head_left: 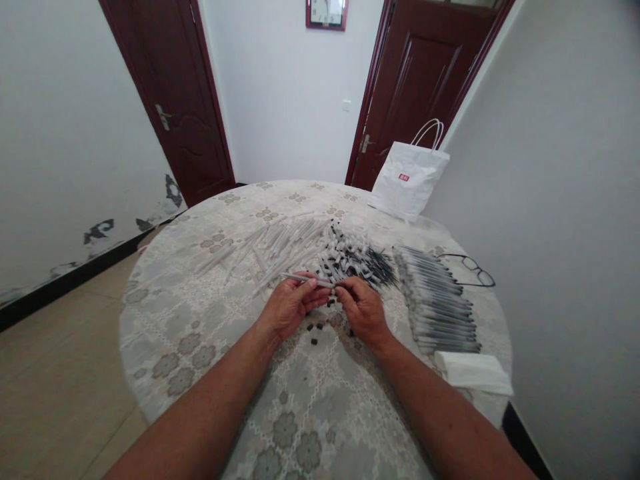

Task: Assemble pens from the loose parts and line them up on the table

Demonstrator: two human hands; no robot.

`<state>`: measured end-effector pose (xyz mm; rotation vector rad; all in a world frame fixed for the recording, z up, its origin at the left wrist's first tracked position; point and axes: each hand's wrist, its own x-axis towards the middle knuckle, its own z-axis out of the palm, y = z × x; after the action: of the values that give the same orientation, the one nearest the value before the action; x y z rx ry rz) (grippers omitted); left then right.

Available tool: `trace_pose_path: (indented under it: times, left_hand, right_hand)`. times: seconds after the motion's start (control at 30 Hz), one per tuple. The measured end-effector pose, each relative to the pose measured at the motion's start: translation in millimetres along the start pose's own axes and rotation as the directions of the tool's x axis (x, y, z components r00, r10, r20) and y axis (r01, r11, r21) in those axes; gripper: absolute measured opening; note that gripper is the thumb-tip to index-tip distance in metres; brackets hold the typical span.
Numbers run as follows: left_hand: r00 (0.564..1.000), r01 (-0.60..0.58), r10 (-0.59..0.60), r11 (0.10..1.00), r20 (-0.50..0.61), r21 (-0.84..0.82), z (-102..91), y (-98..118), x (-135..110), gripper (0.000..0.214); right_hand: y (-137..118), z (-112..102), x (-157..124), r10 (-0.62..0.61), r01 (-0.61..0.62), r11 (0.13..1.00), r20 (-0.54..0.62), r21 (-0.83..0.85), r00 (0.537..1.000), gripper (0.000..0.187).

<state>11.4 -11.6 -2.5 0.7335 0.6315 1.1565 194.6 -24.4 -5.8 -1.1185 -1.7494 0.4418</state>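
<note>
Between thumb and fingers, my left hand point(295, 303) holds a slim, clear whitish pen barrel point(320, 283) roughly level, its tapered tip to the left. My right hand point(363, 308) is closed in a pinch at the barrel's right end; any small part between those fingertips is hidden. Just beyond the hands lies a heap of white pen parts with black ends point(345, 253) and thin dark refills point(383, 267). Loose clear barrels point(285, 243) are spread behind my left hand. Several small black plugs point(314, 341) lie on the cloth below the hands.
A row of pens point(440, 300) lies on the right of the round table with a patterned cloth point(295, 407). Eyeglasses point(475, 270) sit beside it, a folded white cloth or paper point(475, 372) in front. A white paper bag point(410, 177) stands at the back right.
</note>
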Motion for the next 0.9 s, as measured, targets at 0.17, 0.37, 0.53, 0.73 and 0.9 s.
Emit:
trace_pose_path:
  times: [0.17,0.37,0.53,0.73,0.9]
  left_hand:
    - [0.999,0.033,-0.033,0.999,0.000,0.041,2.8,0.7,-0.8,0.027]
    - [1.000,0.016,-0.016,0.999,-0.001,0.032,0.3,0.3,0.9,0.026]
    - [1.000,0.010,-0.011,0.999,0.026,0.037,-0.7,0.4,0.6,0.026]
    - [1.000,0.025,-0.025,0.999,0.014,0.029,0.2,-0.9,0.7,0.027]
    - [1.000,0.015,-0.015,1.000,0.010,-0.001,-0.9,-0.6,1.7,0.027]
  right_hand:
    - [3.5,0.1,-1.0,0.066,-0.064,0.997,0.050,-0.036,0.997,0.037]
    - [0.2,-1.0,-2.7,0.054,-0.054,0.998,0.000,0.024,0.999,0.020]
    - [1.2,-0.7,-1.5,-0.031,0.034,0.997,0.054,-0.071,0.998,0.020]
    - [2.8,-0.9,-2.9,0.041,-0.039,0.999,0.081,-0.035,0.996,0.030]
    - [-0.3,-0.9,-2.3,-0.029,0.030,0.999,0.035,-0.037,0.999,0.013]
